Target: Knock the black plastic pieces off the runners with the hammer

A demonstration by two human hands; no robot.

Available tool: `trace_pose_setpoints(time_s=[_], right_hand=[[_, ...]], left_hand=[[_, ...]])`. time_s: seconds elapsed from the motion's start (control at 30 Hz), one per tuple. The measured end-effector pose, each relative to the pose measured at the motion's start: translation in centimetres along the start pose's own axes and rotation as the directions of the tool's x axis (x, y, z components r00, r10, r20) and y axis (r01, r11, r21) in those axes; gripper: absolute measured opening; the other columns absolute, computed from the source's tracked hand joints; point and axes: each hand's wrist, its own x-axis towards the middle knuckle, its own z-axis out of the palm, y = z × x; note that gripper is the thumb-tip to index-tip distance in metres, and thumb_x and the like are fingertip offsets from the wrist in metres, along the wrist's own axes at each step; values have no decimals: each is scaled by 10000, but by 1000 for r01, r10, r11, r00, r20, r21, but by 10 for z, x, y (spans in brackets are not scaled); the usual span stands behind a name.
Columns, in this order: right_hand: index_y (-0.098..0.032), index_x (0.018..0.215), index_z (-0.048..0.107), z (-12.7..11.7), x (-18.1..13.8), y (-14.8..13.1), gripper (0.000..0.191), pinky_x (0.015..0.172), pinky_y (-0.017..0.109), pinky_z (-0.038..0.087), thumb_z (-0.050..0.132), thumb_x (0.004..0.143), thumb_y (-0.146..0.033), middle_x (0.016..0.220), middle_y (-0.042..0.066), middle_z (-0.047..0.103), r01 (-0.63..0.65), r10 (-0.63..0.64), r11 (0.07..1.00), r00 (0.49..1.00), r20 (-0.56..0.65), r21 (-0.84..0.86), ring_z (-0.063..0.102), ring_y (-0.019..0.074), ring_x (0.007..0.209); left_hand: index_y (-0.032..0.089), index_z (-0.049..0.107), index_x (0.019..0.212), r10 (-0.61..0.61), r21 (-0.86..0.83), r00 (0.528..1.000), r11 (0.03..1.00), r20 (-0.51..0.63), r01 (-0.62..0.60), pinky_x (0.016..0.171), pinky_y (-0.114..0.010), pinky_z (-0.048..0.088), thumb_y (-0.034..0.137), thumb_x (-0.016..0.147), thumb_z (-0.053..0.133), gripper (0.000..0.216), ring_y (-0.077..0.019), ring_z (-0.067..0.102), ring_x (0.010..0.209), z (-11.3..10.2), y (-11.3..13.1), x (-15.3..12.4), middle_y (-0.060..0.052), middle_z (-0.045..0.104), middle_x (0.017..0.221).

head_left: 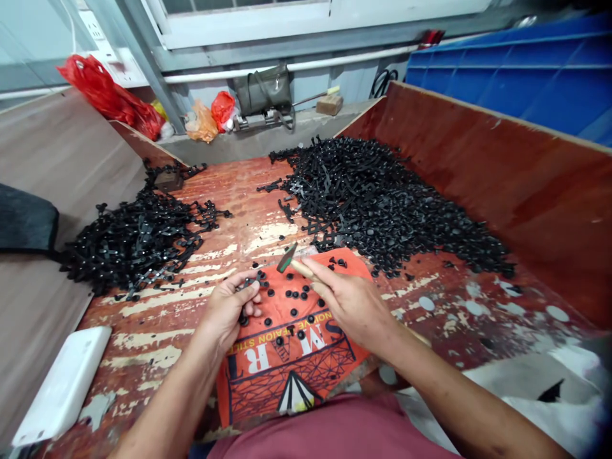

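My right hand [351, 301] grips the wooden handle of a small hammer [288, 258], whose dark green head hangs just above an orange printed cloth [282, 363]. My left hand [230, 306] pinches a black plastic strip of parts [249, 282] against the cloth's left edge, right under the hammer head. Several loose black round pieces [299, 296] lie scattered on the cloth between my hands.
A big heap of black plastic parts [382, 204] fills the far right of the worn red wooden tray [478, 153]. A smaller heap [134, 239] lies at left. A white flat object [62, 382] rests near left. Blue crates [526, 70] stand behind the right wall.
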Motion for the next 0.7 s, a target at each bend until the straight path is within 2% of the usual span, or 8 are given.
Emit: trace_pose_setpoints(time_s=[0.13, 0.27, 0.53, 0.7], right_hand=[[-410, 1488, 376, 6, -3, 4, 473, 871, 357, 571, 426, 1032, -294, 1130, 0, 744, -35, 35, 999, 999, 29, -21, 719, 194, 968], [-422, 1486, 367, 6, -5, 3, 475, 839, 327, 577, 428, 1034, -288, 1113, -11, 748, -29, 30, 999, 999, 45, -25, 721, 177, 951], [-339, 1489, 402, 6, -6, 0, 460, 853, 328, 565, 435, 1035, -275, 1052, 14, 765, -25, 29, 999, 995, 94, -41, 721, 177, 934], [-371, 1476, 416, 6, -7, -2, 459, 811, 308, 567, 447, 1029, -267, 1102, 4, 755, -14, 19, 998, 996, 84, -67, 722, 170, 925]], left_hand=[[102, 624, 1071, 2, 52, 1000, 999, 4, -2, 379, -169, 427, 255, 606, 798, 519, -64, 484, 352, 3, -6, -1, 22, 639, 524], [99, 631, 1051, -1, 76, 1000, 997, -11, 2, 401, -180, 460, 258, 607, 794, 499, -67, 496, 353, 2, -13, 1, 29, 632, 514], [106, 634, 1060, -52, 14, 999, 999, 4, 52, 414, -173, 475, 205, 629, 784, 466, -59, 499, 351, -3, -6, 2, 11, 647, 528], [116, 648, 1038, -41, -2, 999, 999, 22, 41, 435, -198, 503, 194, 624, 786, 443, -51, 475, 340, -2, -8, 2, 24, 638, 528]])
